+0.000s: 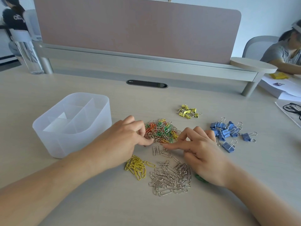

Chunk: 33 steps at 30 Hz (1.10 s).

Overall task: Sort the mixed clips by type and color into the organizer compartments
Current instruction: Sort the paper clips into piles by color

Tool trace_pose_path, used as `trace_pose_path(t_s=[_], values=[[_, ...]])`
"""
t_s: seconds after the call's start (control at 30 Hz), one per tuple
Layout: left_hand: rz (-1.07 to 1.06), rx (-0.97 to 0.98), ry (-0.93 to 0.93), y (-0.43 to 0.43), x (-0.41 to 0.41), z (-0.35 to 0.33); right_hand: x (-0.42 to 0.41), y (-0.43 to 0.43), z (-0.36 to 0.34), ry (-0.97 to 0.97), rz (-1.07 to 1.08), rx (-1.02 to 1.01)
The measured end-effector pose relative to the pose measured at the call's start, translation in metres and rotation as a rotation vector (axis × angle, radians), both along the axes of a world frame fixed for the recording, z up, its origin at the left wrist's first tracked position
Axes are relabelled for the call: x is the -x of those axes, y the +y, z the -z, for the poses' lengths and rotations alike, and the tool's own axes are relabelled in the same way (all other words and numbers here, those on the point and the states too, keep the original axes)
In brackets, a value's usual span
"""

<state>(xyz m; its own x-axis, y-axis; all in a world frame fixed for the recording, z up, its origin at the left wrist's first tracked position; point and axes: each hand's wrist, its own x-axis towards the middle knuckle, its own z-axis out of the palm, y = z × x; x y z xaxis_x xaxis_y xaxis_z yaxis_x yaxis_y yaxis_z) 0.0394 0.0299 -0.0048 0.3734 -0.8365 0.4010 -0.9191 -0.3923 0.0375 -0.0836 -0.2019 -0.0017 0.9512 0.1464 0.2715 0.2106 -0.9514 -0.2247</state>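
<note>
A mixed heap of coloured paper clips (162,130) lies mid-table. My left hand (125,141) reaches into its left edge with curled fingertips touching clips; whether it pinches one is unclear. My right hand (198,149) sits at the heap's right edge, index finger stretched left toward silver clips. Below lie a yellow paper clip pile (136,167) and a silver paper clip pile (171,176). A few green clips (201,178) peek out under my right wrist. Yellow binder clips (187,111) and blue binder clips (226,132) sit to the right. The translucent organizer (73,139) stands left, its compartments holding no clips.
A desk divider with a shelf (146,62) runs along the back. A clear bottle (29,54) stands at the far left. Papers (280,88) and glasses (291,108) lie at the right edge. Two other people sit in the background.
</note>
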Motion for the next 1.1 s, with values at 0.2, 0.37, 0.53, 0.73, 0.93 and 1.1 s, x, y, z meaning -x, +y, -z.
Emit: trace_pose_path(t_s=[0.2, 0.37, 0.53, 0.73, 0.93, 1.1], values=[[0.036, 0.032, 0.035, -0.0019, 0.0071, -0.0041, -0.0012, -0.0042, 0.0040, 0.009, 0.023, 0.015], [-0.010, 0.037, 0.019, -0.0004, 0.0035, -0.0019, -0.0025, -0.0050, 0.0057, 0.009, 0.035, 0.042], [0.058, 0.027, 0.064, -0.0015, 0.0071, -0.0036, -0.0033, -0.0061, 0.0063, 0.014, 0.062, 0.050], [0.018, 0.073, 0.106, -0.0021, 0.0048, -0.0036, -0.0020, -0.0055, 0.0042, -0.041, 0.045, -0.007], [0.122, 0.018, 0.143, -0.0021, 0.0082, -0.0058, -0.0011, -0.0055, 0.0019, -0.059, -0.021, -0.063], [0.020, 0.015, 0.087, -0.0035, 0.0059, -0.0005, -0.0013, -0.0046, 0.0019, -0.065, -0.013, -0.037]])
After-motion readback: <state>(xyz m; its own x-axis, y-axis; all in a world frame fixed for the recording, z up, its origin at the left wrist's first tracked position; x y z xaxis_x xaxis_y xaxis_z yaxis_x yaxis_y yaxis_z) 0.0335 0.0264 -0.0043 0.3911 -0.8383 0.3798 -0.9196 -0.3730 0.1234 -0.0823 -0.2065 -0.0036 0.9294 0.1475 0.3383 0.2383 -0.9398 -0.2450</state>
